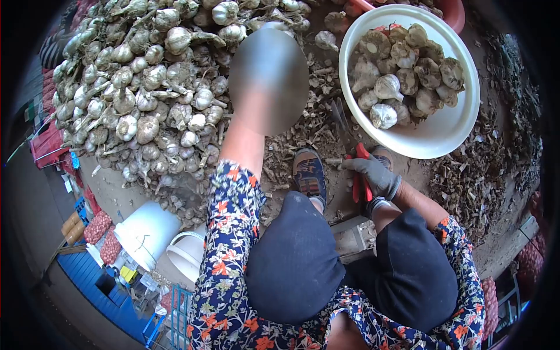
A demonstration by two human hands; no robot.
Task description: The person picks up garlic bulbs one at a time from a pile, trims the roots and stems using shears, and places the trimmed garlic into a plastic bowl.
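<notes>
A big heap of garlic bulbs with stalks [146, 76] fills the upper left. Over its right edge my left hand [268, 55] is stretched out, but a blurred patch covers it, so its fingers and anything in them are hidden. My right hand [376, 175], in a grey glove, is wrapped round red-handled cutters [360, 169] in front of my shoes. The blades point up toward the white basin. Inside that white basin [443, 137], at the upper right, lie several trimmed garlic bulbs [402, 70].
Cut stalks [478, 186] litter the ground around the basin and my shoes [310, 175]. A red basin [454, 14] stands behind the white one. At the lower left are a white bucket [146, 233], red net sacks [98, 227] and a blue pallet [93, 286].
</notes>
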